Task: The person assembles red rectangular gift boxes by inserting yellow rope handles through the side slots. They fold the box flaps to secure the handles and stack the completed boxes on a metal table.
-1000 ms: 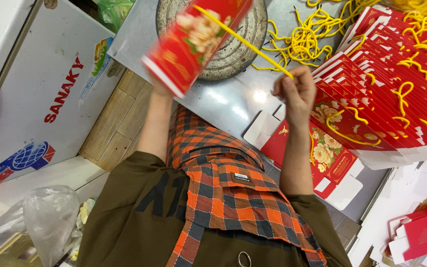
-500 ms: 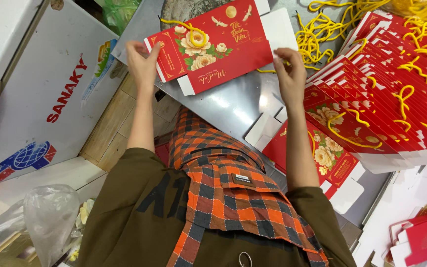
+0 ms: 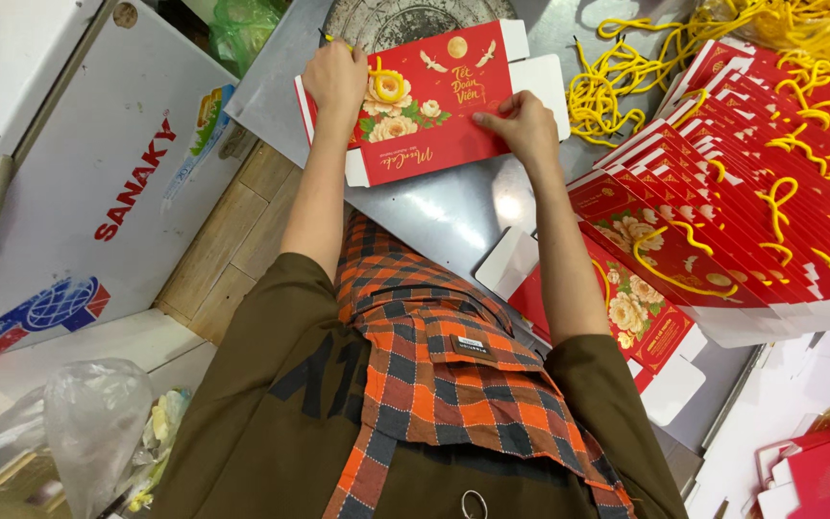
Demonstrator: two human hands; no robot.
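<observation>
Red flat carton (image 3: 434, 101) with flower print lies flat on metal bench (image 3: 444, 216), just in front of round metal disc (image 3: 415, 17). Left hand (image 3: 336, 79) clenched on carton's left end, pinching yellow cord (image 3: 383, 85) there. Right hand (image 3: 523, 125) released, fingers spread, pressing carton's right lower edge. Fanned stack of red cartons (image 3: 751, 221) with yellow cords lies right of hands. Loose yellow cord pile (image 3: 617, 82) beyond stack. White chest freezer (image 3: 98, 173) stands left of bench.
</observation>
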